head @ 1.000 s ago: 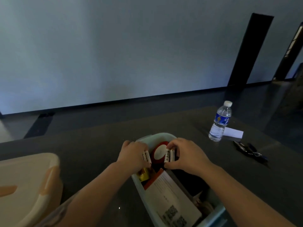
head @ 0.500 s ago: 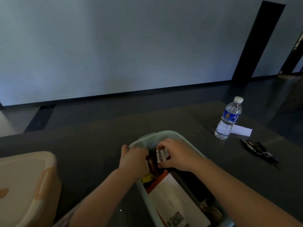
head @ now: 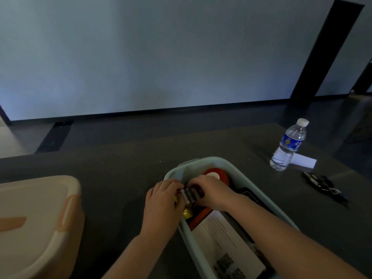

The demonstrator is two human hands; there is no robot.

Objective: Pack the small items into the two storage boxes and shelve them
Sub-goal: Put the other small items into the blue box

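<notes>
A pale green storage box (head: 201, 164) stands open on the dark table in front of me. Inside lie a red tape roll (head: 220, 174), a white and orange booklet (head: 225, 236) and a small yellow item (head: 187, 213). Both hands are down in the box's far end. My left hand (head: 163, 200) and my right hand (head: 211, 193) together hold a row of small white batteries (head: 189, 195) between their fingertips. A second, cream and orange box with its lid on (head: 34, 222) sits at the left edge.
A water bottle (head: 287, 146) stands at the right on the table, with a white card (head: 304, 161) behind it. A dark bunch of keys (head: 324, 185) lies nearer to me. Beyond the table are dark floor and a pale wall.
Both hands came together and sank lower into the green box. The batteries, earlier held apart in two groups, now form one row between the hands. The red tape roll is uncovered.
</notes>
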